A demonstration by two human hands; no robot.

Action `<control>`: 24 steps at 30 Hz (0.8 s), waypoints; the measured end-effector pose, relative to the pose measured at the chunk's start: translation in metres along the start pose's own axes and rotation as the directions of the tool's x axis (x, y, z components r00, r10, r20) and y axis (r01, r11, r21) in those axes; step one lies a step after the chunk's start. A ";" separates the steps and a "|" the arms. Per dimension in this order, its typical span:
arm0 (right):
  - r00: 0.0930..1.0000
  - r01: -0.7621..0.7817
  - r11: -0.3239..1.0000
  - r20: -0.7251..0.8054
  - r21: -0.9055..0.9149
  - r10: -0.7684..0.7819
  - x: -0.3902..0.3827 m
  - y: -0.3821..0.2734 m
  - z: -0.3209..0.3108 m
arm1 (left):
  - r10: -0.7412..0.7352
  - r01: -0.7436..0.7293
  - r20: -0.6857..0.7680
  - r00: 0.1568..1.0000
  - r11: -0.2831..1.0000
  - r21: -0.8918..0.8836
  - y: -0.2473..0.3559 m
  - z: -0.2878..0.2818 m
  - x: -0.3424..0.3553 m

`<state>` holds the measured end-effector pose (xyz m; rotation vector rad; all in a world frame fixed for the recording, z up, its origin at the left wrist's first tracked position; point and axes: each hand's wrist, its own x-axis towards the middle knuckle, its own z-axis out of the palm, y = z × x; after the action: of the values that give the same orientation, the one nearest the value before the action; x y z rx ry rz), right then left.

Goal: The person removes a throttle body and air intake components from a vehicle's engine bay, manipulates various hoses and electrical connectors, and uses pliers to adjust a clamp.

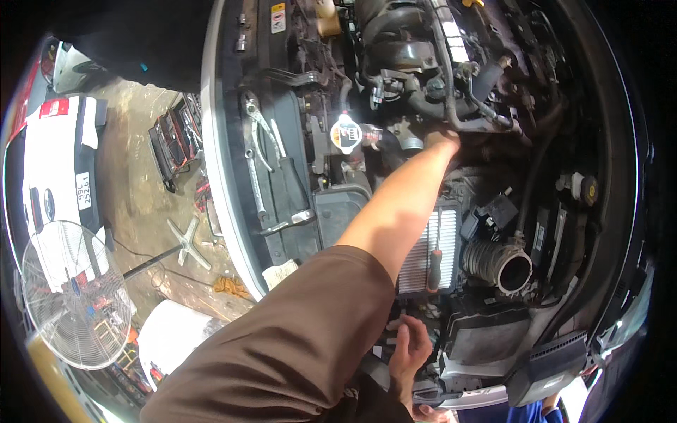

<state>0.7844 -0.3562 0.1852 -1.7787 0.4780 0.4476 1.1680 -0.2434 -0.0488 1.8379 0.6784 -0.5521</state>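
We see our left hand [443, 139] reaching in among the engine parts, beyond the air filter [416, 261]; its fingers drop out of sight under a dark pipe [449, 84], so we cannot tell how far they are spread or what they grip. The grey metal housing [405, 132] it is working nearest to sits just to its left, also beyond the filter. Our right hand [410, 347] hovers on the near side of the filter, loosely curled with thumb and fingers apart, and we see nothing held in it. A screwdriver [435, 271] lies on the filter itself, and right of the filter the corrugated hose [488, 264] turns an open, unconnected mouth toward us. Left of the filter, wrenches [254, 176] and a ratchet [293, 182] rest along the front panel, past a labelled round cap [345, 134]. Farther left of the filter, outside the car, stands a big fan [74, 296]. We judge the work to be midway: the filter is uncovered and the hose disconnected at that end, while joining the hose and covering the filter look undone.
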 end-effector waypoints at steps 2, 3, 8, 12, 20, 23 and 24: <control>1.000 0.004 1.000 0.020 -0.019 -0.003 -0.002 -0.010 0.002 | 0.063 -0.063 0.000 0.998 0.987 0.149 -0.002 -0.012 0.004; 1.000 -0.003 0.999 0.018 -0.036 0.003 -0.004 -0.013 0.004 | 0.074 -0.071 -0.014 0.997 0.985 0.157 -0.003 -0.016 0.005; 0.999 -0.002 0.999 0.041 -0.040 0.004 -0.009 -0.010 0.000 | 0.097 -0.128 0.106 0.990 0.930 0.344 -0.011 -0.017 0.020; 0.997 -0.059 0.998 0.046 0.018 0.058 -0.010 -0.001 -0.005 | 0.080 -0.088 0.050 0.996 0.978 0.190 -0.019 -0.002 0.018; 0.992 -0.104 0.994 0.073 0.032 0.101 -0.021 -0.004 -0.004 | 0.045 -0.041 -0.025 0.999 0.992 0.120 -0.042 0.014 0.036; 0.998 -0.059 0.996 0.032 0.061 0.057 -0.025 -0.003 -0.009 | 0.079 -0.078 -0.104 0.991 0.997 0.017 -0.032 0.030 0.028; 1.000 -0.020 0.999 0.011 0.026 0.020 -0.028 -0.004 -0.013 | 0.066 -0.063 -0.034 0.997 0.995 0.082 -0.025 0.033 0.022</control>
<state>0.7636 -0.3658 0.2061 -1.7466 0.4925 0.4630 1.1648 -0.2634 -0.0913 1.9429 0.6265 -0.5106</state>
